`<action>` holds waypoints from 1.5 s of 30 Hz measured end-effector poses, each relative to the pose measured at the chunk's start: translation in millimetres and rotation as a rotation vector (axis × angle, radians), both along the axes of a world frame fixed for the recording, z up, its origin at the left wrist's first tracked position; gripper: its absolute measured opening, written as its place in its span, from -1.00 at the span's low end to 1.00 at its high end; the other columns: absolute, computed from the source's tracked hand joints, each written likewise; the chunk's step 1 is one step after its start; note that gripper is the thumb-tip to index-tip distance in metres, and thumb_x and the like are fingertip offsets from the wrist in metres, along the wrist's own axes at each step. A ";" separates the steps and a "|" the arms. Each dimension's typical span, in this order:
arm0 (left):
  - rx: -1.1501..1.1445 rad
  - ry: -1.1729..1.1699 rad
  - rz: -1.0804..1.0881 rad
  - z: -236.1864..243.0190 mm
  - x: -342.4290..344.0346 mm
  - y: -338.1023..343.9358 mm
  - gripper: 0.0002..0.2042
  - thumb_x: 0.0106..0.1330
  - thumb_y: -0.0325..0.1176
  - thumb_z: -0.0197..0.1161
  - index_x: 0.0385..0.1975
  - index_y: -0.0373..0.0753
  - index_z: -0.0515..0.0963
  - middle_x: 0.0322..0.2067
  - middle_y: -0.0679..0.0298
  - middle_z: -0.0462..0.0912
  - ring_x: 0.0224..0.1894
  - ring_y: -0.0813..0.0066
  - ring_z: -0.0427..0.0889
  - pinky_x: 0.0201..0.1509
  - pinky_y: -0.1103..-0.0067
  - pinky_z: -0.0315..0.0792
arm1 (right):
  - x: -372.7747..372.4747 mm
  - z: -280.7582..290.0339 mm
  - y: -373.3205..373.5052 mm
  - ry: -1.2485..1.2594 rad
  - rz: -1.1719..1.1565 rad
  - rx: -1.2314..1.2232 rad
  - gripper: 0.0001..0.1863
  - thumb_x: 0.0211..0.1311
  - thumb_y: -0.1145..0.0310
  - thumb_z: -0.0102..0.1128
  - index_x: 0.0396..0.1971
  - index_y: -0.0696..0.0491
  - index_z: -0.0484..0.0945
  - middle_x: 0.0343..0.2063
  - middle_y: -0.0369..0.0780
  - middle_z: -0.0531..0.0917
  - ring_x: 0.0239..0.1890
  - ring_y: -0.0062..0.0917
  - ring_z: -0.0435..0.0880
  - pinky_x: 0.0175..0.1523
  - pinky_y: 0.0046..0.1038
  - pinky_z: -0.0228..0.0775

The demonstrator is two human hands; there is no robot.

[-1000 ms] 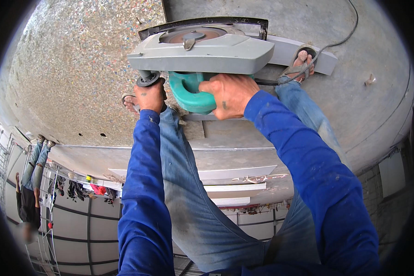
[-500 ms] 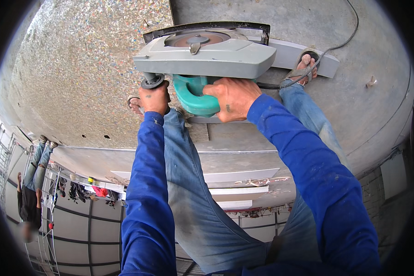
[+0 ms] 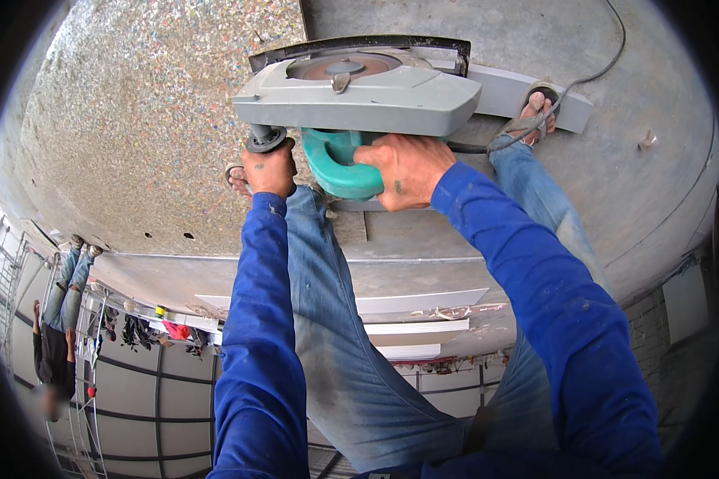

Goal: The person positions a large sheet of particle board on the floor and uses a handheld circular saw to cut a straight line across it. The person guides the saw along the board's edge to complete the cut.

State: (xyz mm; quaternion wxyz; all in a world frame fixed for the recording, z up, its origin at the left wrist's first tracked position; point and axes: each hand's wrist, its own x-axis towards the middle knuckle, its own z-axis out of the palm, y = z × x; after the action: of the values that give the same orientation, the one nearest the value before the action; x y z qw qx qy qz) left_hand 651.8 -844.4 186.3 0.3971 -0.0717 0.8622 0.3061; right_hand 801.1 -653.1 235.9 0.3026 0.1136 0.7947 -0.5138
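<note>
My left hand [image 3: 268, 169] is wrapped around the black front grip of a circular saw, with its grey guard and body [image 3: 359, 104] across the top of my view. My right hand [image 3: 403, 172] grips the teal rear handle [image 3: 335, 172]. The saw's round blade [image 3: 315, 68] shows above the guard, inside a black curved frame. A power cord [image 3: 571, 84] leads from the saw off to the upper right. Beneath the saw lies a grey plank [image 3: 571, 112], with my sandalled feet on either side.
A multicoloured speckled board [image 3: 120, 120] lies at left on the concrete floor [image 3: 639, 191]. A co-worker [image 3: 56, 351] stands by metal scaffolding [image 3: 88, 407] behind me. White boards [image 3: 407, 327] and clothing [image 3: 140, 331] lie or hang along the far side.
The saw, my hands, my feet and the floor have all shifted a little right and mostly downward in the view, together. Both grips look the same.
</note>
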 end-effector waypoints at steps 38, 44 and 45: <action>0.033 -0.009 -0.031 0.5 -14.3 -3.1 -0.83 0.01 -0.44 0.26 -0.72 -0.33 0.46 -0.81 0.30 0.45 -0.79 0.57 0.42 -0.70 0.54 0.26 | -20.3 7.5 -4.1 0.016 0.005 0.008 -0.60 -0.41 0.40 0.24 -0.35 0.01 0.57 -0.58 -0.11 0.60 -0.44 -0.18 0.63 -0.32 -0.20 0.53; 0.065 -0.019 0.017 -3.5 -14.9 -10.4 -0.86 0.00 -0.46 0.27 -0.68 -0.32 0.46 -0.78 0.30 0.46 -0.79 0.56 0.41 -0.70 0.54 0.27 | -21.9 8.0 -6.6 0.015 0.032 0.007 -0.62 -0.40 0.39 0.24 -0.37 0.02 0.56 -0.58 -0.12 0.60 -0.44 -0.18 0.63 -0.32 -0.19 0.51; 0.062 -0.001 -0.010 -4.5 -15.5 -12.7 -0.86 0.00 -0.47 0.27 -0.68 -0.32 0.46 -0.78 0.31 0.46 -0.79 0.56 0.41 -0.70 0.54 0.26 | -21.5 8.4 -6.8 0.026 0.024 0.010 -0.62 -0.39 0.39 0.24 -0.37 0.02 0.56 -0.58 -0.12 0.60 -0.44 -0.18 0.63 -0.32 -0.19 0.51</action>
State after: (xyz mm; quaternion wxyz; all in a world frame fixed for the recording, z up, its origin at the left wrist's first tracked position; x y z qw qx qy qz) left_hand 636.3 -857.0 181.8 0.4011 -0.0553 0.8525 0.3307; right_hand 779.6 -659.9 244.3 0.2980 0.0987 0.8023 -0.5077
